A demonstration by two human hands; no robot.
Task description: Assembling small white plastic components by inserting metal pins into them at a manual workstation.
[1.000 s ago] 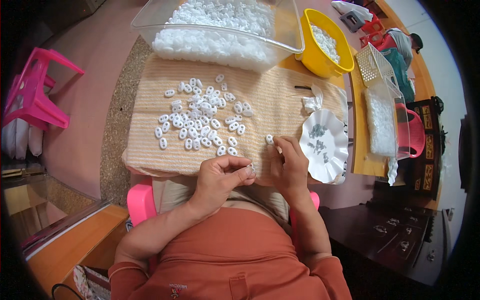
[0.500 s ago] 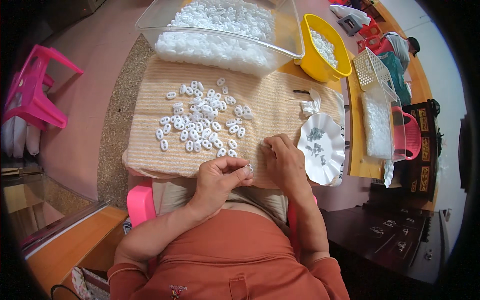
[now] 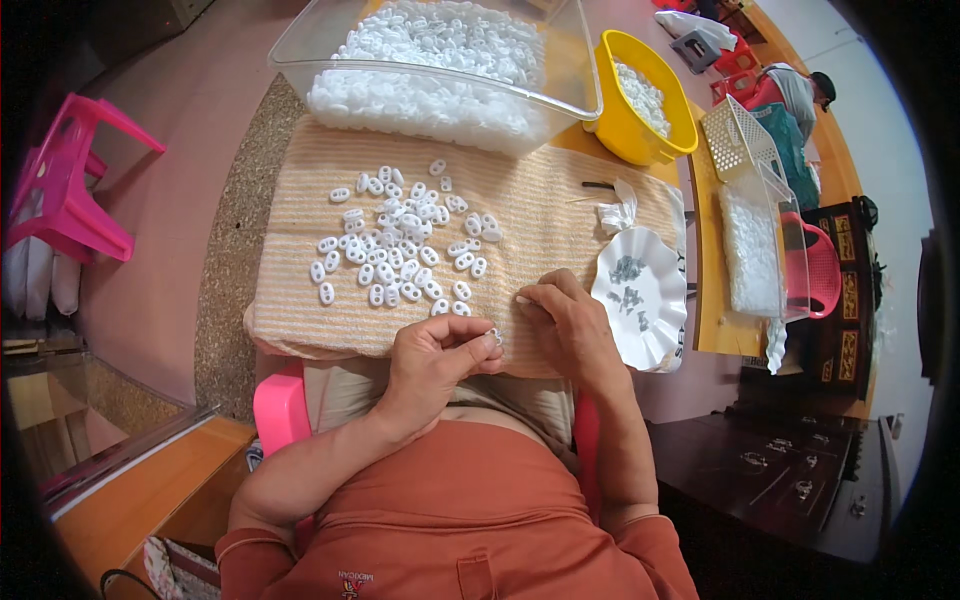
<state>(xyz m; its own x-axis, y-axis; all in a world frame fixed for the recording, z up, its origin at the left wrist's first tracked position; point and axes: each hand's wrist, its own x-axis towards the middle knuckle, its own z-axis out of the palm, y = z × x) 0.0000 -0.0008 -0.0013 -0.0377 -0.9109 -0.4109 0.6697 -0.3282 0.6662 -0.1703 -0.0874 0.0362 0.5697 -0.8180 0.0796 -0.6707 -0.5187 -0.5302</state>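
Observation:
My left hand [image 3: 432, 362] pinches a small white two-holed plastic piece [image 3: 497, 337] between thumb and forefinger at the near edge of the cloth. Just to its right, my right hand [image 3: 568, 325] has its fingers bent together, fingertips low over the cloth. Whatever those fingertips hold is too small to make out. Beyond my left hand lies a loose pile of white oval pieces [image 3: 408, 222], each with two holes. A white fluted plate [image 3: 661, 318] rests right of my right hand, bearing small grey bits [image 3: 630, 298].
A clear plastic bin [image 3: 440, 92] of white pieces stands at the far edge of the striped cloth [image 3: 530, 215]. Beside it is a yellow basin [image 3: 652, 145]. A crumpled white wrapper [image 3: 618, 212] lies beyond the plate. Someone sits at the far right, near another table [image 3: 715, 300].
The fingertips of my right hand have shifted slightly toward me and to the left. My left hand keeps its pinch on the white piece, nearly still.

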